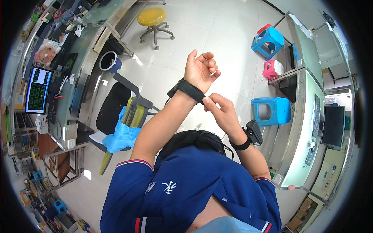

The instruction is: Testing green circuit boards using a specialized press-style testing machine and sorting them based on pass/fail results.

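My left hand (pixel 201 72) is raised in front of me, palm up, with its fingers loosely curled and apart and nothing in them. Around the left wrist runs a black wrist strap (pixel 191 91), with a dark device partly visible on its far side. My right hand (pixel 222 110) pinches the edge of that strap between thumb and forefinger. On the right wrist sits a second black strap (pixel 241 145) carrying a black boxy device (pixel 253 132). A black pouch (pixel 194 141) lies against my waist, partly hidden by my navy shirt.
An office chair (pixel 116 105) with blue cloth (pixel 121 136) over it stands at left, beside a workbench with a lit monitor (pixel 38 90). Blue stools (pixel 278 111) and a pink stool (pixel 270 70) line the right bench (pixel 297 163). A yellow round stool (pixel 151 16) stands ahead.
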The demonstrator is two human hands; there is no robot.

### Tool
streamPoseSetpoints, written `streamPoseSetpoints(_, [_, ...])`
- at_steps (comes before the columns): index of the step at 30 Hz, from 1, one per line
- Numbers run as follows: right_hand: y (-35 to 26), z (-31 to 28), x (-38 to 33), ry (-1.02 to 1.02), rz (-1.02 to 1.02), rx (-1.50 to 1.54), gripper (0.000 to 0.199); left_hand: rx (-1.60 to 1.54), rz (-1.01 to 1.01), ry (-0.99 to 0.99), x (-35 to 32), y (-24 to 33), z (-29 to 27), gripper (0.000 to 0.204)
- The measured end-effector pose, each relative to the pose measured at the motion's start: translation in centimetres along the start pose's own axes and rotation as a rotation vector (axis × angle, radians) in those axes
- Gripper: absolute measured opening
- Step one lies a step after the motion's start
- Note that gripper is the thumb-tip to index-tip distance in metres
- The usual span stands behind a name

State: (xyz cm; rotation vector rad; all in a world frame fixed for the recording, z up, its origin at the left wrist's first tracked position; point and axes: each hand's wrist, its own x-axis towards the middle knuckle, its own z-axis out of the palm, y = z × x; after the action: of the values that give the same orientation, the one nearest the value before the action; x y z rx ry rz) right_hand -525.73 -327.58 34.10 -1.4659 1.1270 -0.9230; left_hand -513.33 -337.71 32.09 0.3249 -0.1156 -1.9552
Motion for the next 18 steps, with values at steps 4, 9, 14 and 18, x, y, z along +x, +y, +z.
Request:
streamPoseSetpoints(4, [0.2,-2.1,-0.2,-0.025,0.008,-0.037,0.031,0.193,0.03,0.024,0.8,-1.6,0.9,0.04])
streamPoseSetpoints(9, [0.5,-3.6,-0.6,-0.022,-0.035,0.033,0.029,0.241,0.052,0.013,1.7,-3.1,1.5,0.039])
streamPoseSetpoints(14, [1.4,-5.0,0.2,0.115,-0.277,-0.375,0.015,0.443,0.199,0.127,2.3,-4.1,2.3,0.034])
streamPoseSetpoints(18, [1.6,-4.3,0.6,0.296,-0.552,-0.526,0.031,0.507,0.299,0.16,3.1,-4.7,2.8,0.03])
